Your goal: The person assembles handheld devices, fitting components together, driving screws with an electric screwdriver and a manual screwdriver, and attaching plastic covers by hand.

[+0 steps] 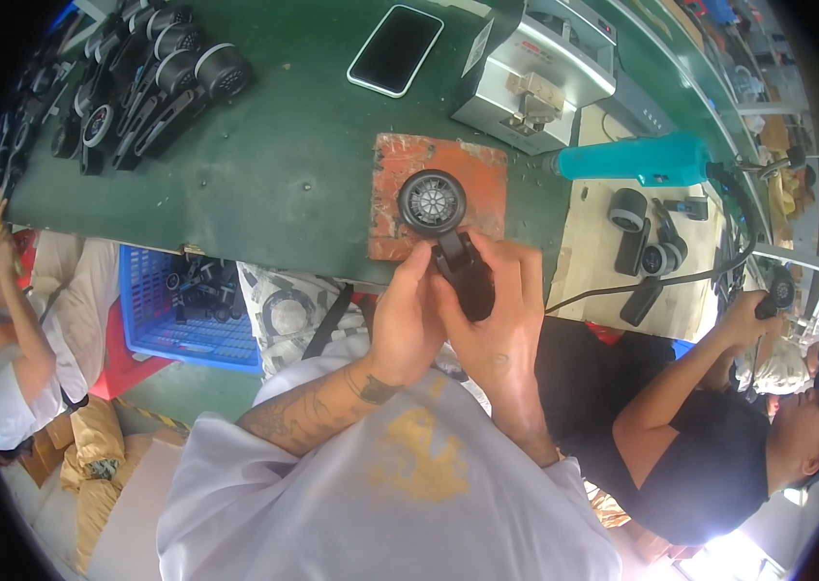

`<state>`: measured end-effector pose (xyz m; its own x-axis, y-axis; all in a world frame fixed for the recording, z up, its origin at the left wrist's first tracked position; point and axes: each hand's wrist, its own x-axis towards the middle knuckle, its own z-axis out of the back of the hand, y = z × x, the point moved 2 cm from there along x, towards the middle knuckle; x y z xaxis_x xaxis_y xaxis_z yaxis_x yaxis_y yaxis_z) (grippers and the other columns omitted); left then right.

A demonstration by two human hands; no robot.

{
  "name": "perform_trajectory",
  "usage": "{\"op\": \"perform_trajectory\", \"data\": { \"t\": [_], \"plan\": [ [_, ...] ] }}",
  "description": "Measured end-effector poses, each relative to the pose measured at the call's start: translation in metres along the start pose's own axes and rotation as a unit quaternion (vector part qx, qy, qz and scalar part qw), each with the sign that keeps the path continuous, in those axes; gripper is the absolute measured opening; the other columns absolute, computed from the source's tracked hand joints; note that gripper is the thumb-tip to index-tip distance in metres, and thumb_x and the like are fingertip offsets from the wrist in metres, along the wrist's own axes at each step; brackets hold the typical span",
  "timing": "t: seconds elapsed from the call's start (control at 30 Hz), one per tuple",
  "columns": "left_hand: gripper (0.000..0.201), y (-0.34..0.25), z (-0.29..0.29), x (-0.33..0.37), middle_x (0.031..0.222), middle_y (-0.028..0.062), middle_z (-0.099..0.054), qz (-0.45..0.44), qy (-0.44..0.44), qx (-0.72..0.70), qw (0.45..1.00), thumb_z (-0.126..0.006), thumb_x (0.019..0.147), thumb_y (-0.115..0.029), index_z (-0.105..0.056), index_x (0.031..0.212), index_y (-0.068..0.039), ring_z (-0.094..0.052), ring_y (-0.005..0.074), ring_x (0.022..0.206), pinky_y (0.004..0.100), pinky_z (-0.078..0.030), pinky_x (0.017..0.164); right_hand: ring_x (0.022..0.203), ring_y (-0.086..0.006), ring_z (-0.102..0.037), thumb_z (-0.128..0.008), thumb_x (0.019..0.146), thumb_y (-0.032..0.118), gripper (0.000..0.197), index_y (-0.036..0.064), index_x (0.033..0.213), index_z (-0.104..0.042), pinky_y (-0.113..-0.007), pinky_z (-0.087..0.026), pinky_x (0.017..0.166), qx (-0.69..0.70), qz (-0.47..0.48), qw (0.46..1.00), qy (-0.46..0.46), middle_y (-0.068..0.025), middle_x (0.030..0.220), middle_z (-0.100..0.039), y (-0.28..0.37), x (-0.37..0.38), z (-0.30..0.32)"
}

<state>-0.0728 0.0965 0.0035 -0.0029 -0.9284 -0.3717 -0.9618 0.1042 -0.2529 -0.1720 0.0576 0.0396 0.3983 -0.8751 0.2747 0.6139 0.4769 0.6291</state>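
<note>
Nearest to us is the pale grey shirt (pixel 332 513). Beyond it we see the black handheld fan (pixel 452 254), its round head (pixel 432 201) over the orange block (pixel 487 174) on the green surface (pixel 274 194), its handle (pixel 475 290) pointing back toward the shirt. We judge that the step in hand is steadying the fan: the right hand (pixel 501 334) has its fingers clamped on the handle, and the left hand (pixel 403 324) grips its left side (some fingertips are hidden from us). Any next move, we believe, calls for a firm hold and the head kept over the block.
</note>
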Motion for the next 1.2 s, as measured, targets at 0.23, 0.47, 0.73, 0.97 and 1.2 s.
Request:
{"op": "perform_trajectory", "data": {
  "t": [0.23,0.47,0.73,0.97,1.2],
  "plan": [
    [0.040,0.002,0.000,0.001,0.133,0.0084,-0.062,-0.026,0.016,0.102,0.994,-0.056,0.104,-0.019,-0.053,0.139,-0.002,-0.057,0.0187,0.124,0.0363,-0.045,0.108,0.107,-0.0361,-0.059,-0.084,0.072,0.004,0.070,0.0024,0.137,-0.058,-0.045,-0.054,0.085,-0.003,0.022,1.000,-0.015,-0.0168,0.118,-0.054,-0.005,-0.009,-0.003],
    [0.040,-0.022,-0.007,-0.003,0.133,0.0173,-0.063,-0.043,0.055,0.122,0.990,-0.060,0.102,-0.011,-0.052,0.139,0.001,-0.064,0.0257,0.119,0.0428,-0.051,0.105,0.102,-0.0286,-0.055,-0.084,0.077,0.010,0.063,0.0003,0.132,-0.055,-0.038,-0.049,0.082,0.106,0.075,0.991,-0.042,-0.0154,0.116,-0.054,-0.002,-0.014,0.019],
    [0.047,-0.031,0.002,-0.001,0.136,0.0185,-0.061,-0.063,0.087,0.081,0.991,-0.062,0.102,-0.018,-0.048,0.143,-0.001,-0.063,0.0303,0.123,0.0483,-0.049,0.110,0.069,-0.0220,-0.066,-0.090,0.077,0.026,0.044,-0.0005,0.100,-0.062,-0.036,-0.050,0.060,0.228,-0.056,0.970,0.068,-0.0105,0.079,-0.064,-0.013,-0.035,0.002],
    [0.049,-0.032,0.000,0.002,0.136,0.0153,-0.061,-0.070,0.055,0.070,0.994,-0.063,0.101,-0.021,-0.048,0.144,-0.003,-0.062,0.0267,0.122,0.0460,-0.048,0.111,0.056,-0.0227,-0.056,-0.075,0.093,0.022,0.025,-0.0003,0.090,-0.064,-0.037,-0.043,0.052,0.277,-0.061,0.956,0.078,-0.0100,0.068,-0.058,-0.008,-0.034,-0.002],
    [0.049,-0.032,0.005,0.004,0.137,0.0147,-0.060,-0.084,0.053,0.075,0.992,-0.062,0.102,-0.022,-0.047,0.145,-0.004,-0.061,0.0249,0.124,0.0446,-0.046,0.113,0.060,-0.0233,-0.055,-0.067,0.099,0.022,0.024,-0.0012,0.092,-0.062,-0.037,-0.042,0.055,0.323,-0.078,0.939,0.092,-0.0107,0.070,-0.056,-0.009,-0.029,-0.006]
  ]
}}
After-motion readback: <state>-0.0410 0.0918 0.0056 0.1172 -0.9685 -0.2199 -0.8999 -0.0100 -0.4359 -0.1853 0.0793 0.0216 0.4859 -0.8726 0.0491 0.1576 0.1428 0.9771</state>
